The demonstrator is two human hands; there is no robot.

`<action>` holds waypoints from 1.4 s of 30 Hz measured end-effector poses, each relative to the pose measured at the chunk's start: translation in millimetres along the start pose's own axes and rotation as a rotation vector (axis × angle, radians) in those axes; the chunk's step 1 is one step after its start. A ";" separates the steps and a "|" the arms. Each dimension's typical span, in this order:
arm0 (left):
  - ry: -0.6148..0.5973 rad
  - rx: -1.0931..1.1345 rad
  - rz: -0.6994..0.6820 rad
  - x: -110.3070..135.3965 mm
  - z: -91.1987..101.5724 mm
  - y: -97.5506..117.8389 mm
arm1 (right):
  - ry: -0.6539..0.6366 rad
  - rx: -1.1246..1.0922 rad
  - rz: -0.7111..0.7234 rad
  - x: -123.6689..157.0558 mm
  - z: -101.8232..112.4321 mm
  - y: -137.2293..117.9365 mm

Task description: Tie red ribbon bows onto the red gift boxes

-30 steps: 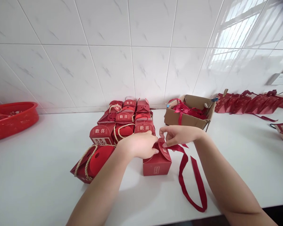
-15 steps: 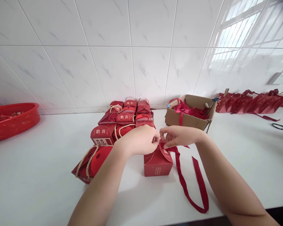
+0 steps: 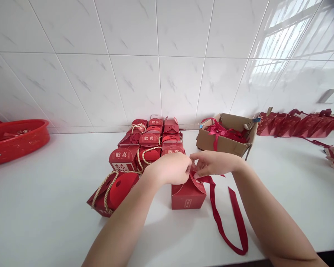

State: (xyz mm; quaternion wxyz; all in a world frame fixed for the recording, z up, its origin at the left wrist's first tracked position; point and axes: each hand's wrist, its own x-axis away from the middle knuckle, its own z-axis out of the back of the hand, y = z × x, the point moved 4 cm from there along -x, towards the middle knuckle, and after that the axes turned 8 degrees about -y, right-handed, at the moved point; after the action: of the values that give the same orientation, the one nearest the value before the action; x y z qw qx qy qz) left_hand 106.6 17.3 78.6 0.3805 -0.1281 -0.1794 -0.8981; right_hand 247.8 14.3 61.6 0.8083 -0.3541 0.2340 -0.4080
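Observation:
A small red gift box with curved top flaps stands on the white counter in front of me. Both hands meet at its top. Curled over the left side of the flaps is my left hand; its fingertips are partly hidden, so what they pinch is unclear. My right hand pinches at the right of the flaps, on a dark red ribbon. From there the ribbon hangs down the box's right side and loops across the counter, its cut end lying free.
Several finished-looking red boxes stand in rows behind. One box with a rope handle sits front left. A cardboard box of ribbons, a red basin and a row of red bags line the wall.
The view has shifted slightly. Both hands stay at the box top, the left fingers a little further over the flaps. Box and ribbon keep about the same position.

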 end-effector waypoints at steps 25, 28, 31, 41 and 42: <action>0.811 0.519 -0.202 54.5 45.8 -0.3 | 0.073 -0.700 0.280 2.8 17.4 -25.6; 0.502 0.452 -0.026 37.1 32.3 -11.7 | 0.221 -0.657 0.321 19.0 32.1 -30.9; 0.116 0.349 0.160 18.1 11.9 -23.4 | 0.383 -0.570 0.378 37.1 43.6 -38.9; -0.108 0.060 0.110 2.2 0.4 -12.0 | 0.608 -0.588 0.523 59.5 54.8 -57.0; -0.102 0.071 0.109 2.9 0.7 -12.9 | 0.573 -0.585 0.480 55.2 52.7 -55.6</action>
State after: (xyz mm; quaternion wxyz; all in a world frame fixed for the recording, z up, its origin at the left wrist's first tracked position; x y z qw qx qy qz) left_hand 95.3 24.0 77.4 0.4234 -0.1700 -0.2229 -0.8615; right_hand 286.2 -34.3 132.7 0.6490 -0.3757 0.6280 -0.2078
